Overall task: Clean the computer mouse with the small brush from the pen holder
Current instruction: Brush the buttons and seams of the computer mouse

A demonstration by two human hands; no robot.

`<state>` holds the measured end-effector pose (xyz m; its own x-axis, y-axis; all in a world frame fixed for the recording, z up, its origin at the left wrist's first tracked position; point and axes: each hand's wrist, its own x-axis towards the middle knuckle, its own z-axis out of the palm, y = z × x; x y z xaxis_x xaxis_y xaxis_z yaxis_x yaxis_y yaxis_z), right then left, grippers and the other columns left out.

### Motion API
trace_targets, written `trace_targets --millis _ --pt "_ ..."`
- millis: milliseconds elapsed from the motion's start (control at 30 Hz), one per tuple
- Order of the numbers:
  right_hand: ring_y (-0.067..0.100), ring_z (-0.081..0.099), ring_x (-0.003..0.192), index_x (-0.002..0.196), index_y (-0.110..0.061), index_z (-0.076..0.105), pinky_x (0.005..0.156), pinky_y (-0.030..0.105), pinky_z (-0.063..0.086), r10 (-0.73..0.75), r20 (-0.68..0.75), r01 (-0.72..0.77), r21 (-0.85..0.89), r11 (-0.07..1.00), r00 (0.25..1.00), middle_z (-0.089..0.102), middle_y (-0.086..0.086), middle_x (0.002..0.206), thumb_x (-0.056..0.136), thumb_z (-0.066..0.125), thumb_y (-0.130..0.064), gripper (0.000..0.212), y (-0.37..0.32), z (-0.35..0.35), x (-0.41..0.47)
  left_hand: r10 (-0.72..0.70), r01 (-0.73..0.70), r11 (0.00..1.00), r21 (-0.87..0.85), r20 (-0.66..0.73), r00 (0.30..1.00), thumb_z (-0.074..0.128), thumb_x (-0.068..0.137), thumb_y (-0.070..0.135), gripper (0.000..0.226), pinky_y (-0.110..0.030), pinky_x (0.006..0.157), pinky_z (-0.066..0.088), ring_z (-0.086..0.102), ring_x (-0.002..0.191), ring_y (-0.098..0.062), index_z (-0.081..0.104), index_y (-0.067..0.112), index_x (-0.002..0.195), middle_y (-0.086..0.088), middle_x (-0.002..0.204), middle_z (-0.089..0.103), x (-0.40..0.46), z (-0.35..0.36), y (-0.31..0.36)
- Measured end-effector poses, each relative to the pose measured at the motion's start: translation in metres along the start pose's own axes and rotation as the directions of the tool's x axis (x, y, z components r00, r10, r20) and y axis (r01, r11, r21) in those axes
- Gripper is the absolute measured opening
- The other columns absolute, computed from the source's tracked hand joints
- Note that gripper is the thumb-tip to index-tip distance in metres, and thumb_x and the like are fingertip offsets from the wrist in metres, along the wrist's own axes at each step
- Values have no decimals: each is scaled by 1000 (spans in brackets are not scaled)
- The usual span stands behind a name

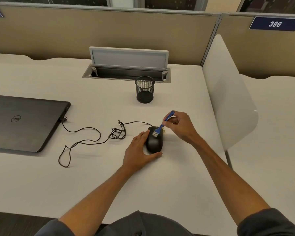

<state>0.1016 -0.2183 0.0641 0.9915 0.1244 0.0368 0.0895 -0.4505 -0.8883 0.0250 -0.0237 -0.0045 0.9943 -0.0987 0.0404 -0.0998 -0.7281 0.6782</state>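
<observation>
Head view looks down on a white desk [41,176] that fills most of the frame, closed off at the top by tan cubicle partitions [92,31] with dark windows above them. A blue plate reading 386 [275,23] hangs on the partition at the upper right, and a white divider panel [228,92] rises along the desk's right side. At upper centre a grey cable hatch [128,65] stands open in the desk, and just below it sits an empty black mesh pen holder [144,89]. A closed black Dell laptop [24,123] lies at the left edge; a thin black cable [85,133] loops from its side across the desk to the black computer mouse [153,142], which rests right of centre. The left hand [138,154] cups the mouse from its left side and lower end, steadying it against the desk. The right hand [179,126] pinches the blue handle of a small brush [160,127], angled so its white bristles touch the upper part of the mouse. Dark grey sleeves show at the bottom edge.
</observation>
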Motion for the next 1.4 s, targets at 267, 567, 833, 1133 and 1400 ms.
trace_targets --millis 267,567,833,1133,1400 --pt "10 68 79 93 -20 64 77 33 55 -18 -142 -13 -215 976 990 73 -5 85 83 68 -31 15 6 14 9 3 -4 1000 -15 -18 1000 53 74 79 89 -24 105 28 30 137 -7 27 38 148 10 151 37 0 0 0" --pt "12 67 74 94 -23 61 74 30 56 -82 1 80 -225 971 997 72 -4 84 81 66 -38 21 -11 16 7 -5 5 1000 13 7 1000 46 73 83 93 -29 103 34 35 135 -11 21 36 149 9 151 37 2 2 -2" --pt "14 69 80 90 -27 57 76 38 56 -6 -22 0 -256 967 1000 75 -5 86 84 64 -39 16 0 23 14 -10 10 1000 27 9 1000 46 72 84 94 -30 105 33 32 137 -11 23 36 149 9 152 35 2 2 -2" --pt "23 68 91 112 -14 59 83 36 52 15 -4 -16 -386 922 1000 73 6 104 86 63 -40 37 -5 39 25 -72 73 997 -18 46 996 49 68 86 103 -41 107 38 35 138 -20 4 40 149 10 155 32 1 2 -1" --pt "23 69 87 108 -14 60 78 31 50 -11 -117 -30 -342 939 993 74 5 100 86 65 -37 32 -5 40 28 -26 27 1000 -8 16 1000 51 73 82 94 -33 103 36 35 135 -12 12 43 148 13 151 36 1 2 0"
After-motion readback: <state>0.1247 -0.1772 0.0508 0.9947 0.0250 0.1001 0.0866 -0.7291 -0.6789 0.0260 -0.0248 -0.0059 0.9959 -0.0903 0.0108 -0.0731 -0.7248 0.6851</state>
